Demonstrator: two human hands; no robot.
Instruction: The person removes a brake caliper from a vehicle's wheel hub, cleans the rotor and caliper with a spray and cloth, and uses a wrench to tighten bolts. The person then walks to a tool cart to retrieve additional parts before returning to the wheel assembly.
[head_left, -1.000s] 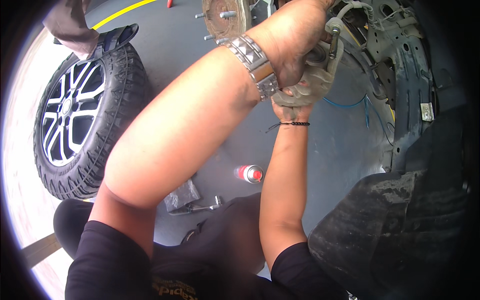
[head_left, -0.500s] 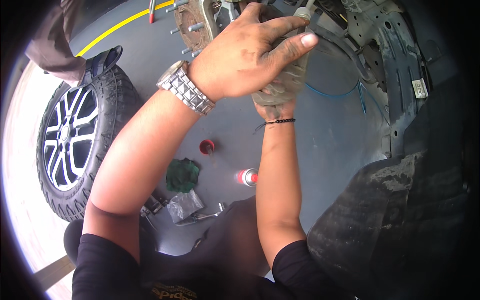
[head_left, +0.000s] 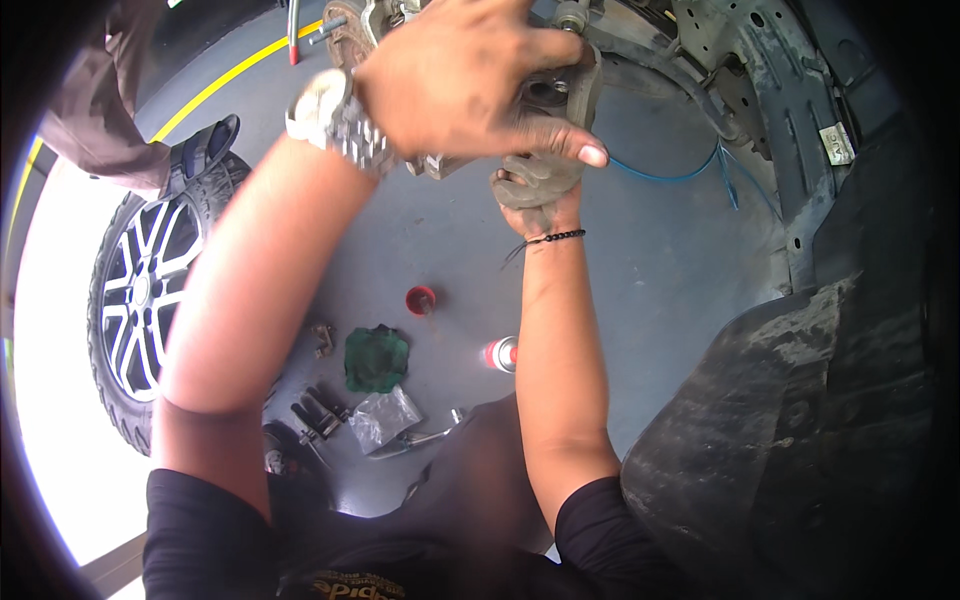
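A grey metal brake caliper (head_left: pixel 562 98) hangs at the top centre, inside the car's open wheel arch (head_left: pixel 790 100). My left hand (head_left: pixel 460 80), with a metal watch on its wrist, lies over the caliper from above, its fingers wrapped across the front. My right hand (head_left: pixel 535 190), with a thin bead bracelet, grips the caliper's underside from below. The hands hide most of the caliper. A rusty wheel hub (head_left: pixel 345 28) with studs shows just left of my left hand.
A removed wheel (head_left: pixel 150 290) lies on the grey floor at left. Below my arms lie a red cap (head_left: pixel 420 298), a spray can (head_left: pixel 500 353), a green rag (head_left: pixel 376 358), a plastic bag (head_left: pixel 385 415) and dark tools (head_left: pixel 318 410). Another person's sandalled foot (head_left: pixel 205 145) stands beside the wheel. A blue cable (head_left: pixel 690 175) hangs at right.
My left hand has slid left and down over the caliper, the fingers now spread across it. My right hand keeps its grip underneath. The floor items have come into view.
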